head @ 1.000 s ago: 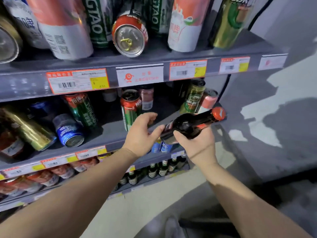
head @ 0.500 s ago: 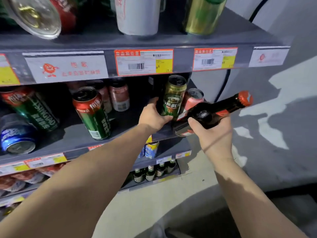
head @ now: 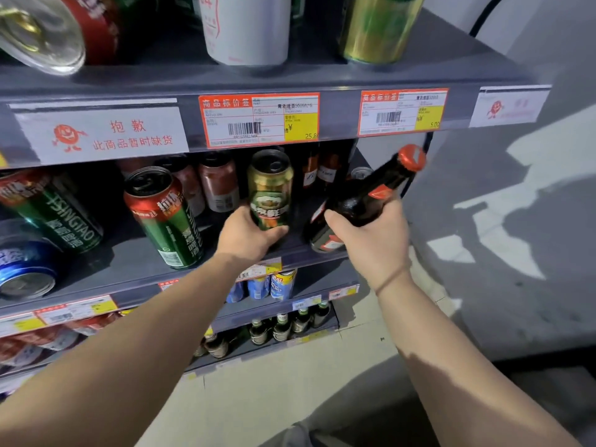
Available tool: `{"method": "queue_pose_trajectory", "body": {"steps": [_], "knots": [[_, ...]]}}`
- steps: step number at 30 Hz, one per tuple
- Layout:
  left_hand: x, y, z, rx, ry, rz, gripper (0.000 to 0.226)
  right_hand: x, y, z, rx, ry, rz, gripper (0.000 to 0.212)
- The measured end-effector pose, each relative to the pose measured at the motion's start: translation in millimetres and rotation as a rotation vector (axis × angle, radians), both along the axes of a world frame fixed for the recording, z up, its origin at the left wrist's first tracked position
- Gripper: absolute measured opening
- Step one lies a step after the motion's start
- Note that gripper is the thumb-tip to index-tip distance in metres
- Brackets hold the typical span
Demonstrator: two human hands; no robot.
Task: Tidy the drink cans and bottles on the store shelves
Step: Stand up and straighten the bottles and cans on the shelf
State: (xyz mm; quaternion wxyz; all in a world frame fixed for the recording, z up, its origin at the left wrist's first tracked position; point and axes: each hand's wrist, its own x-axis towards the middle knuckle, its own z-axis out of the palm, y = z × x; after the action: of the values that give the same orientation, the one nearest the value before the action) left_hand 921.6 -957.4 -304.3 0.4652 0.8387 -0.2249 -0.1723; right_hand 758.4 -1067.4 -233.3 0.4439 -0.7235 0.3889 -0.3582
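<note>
My right hand (head: 371,240) grips a dark glass bottle (head: 361,201) with an orange-red cap, tilted with the cap up to the right, its base near the middle shelf's (head: 129,266) right end. My left hand (head: 248,235) holds the lower part of an upright gold-and-green can (head: 270,188) standing on that shelf. Left of it a green-and-red Tsingtao can (head: 164,217) stands leaning, another green can (head: 54,214) lies tilted, and a blue can (head: 25,269) lies on its side.
Small brown-labelled bottles (head: 219,185) and dark bottles (head: 319,171) stand at the back of the shelf. The top shelf (head: 322,79) carries a white can (head: 248,27), a gold can (head: 377,27) and a toppled red can (head: 48,30). Lower shelves hold blue cans (head: 277,283) and green bottles (head: 290,324). A grey wall (head: 516,221) is at right.
The view has closed in on the middle shelf. My left hand moved from the bottle to the gold-and-green can and took hold of it. My right hand raised the bottle toward the shelf's right end.
</note>
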Motion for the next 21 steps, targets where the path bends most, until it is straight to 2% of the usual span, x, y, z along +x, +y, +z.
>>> {"method": "queue_pose_trajectory", "body": {"steps": [5, 11, 16, 21], "knots": [[5.8, 30.7, 1.5, 0.058, -0.004, 0.080, 0.034, 31.4, 3.1, 7.9, -0.072, 0.082, 0.002, 0.045], [-1.5, 36.0, 3.4, 0.030, -0.011, 0.133, 0.030, 47.8, -3.1, 9.1, -0.120, 0.110, -0.013, 0.047], [-2.7, 37.2, 4.4, 0.028, -0.014, 0.144, 0.032, 41.5, 3.7, -10.0, -0.057, 0.113, -0.020, 0.048], [-0.2, 37.3, 2.0, 0.030, -0.005, 0.133, 0.032, 68.0, -18.4, 5.0, 0.004, 0.327, -0.004, 0.061]]}}
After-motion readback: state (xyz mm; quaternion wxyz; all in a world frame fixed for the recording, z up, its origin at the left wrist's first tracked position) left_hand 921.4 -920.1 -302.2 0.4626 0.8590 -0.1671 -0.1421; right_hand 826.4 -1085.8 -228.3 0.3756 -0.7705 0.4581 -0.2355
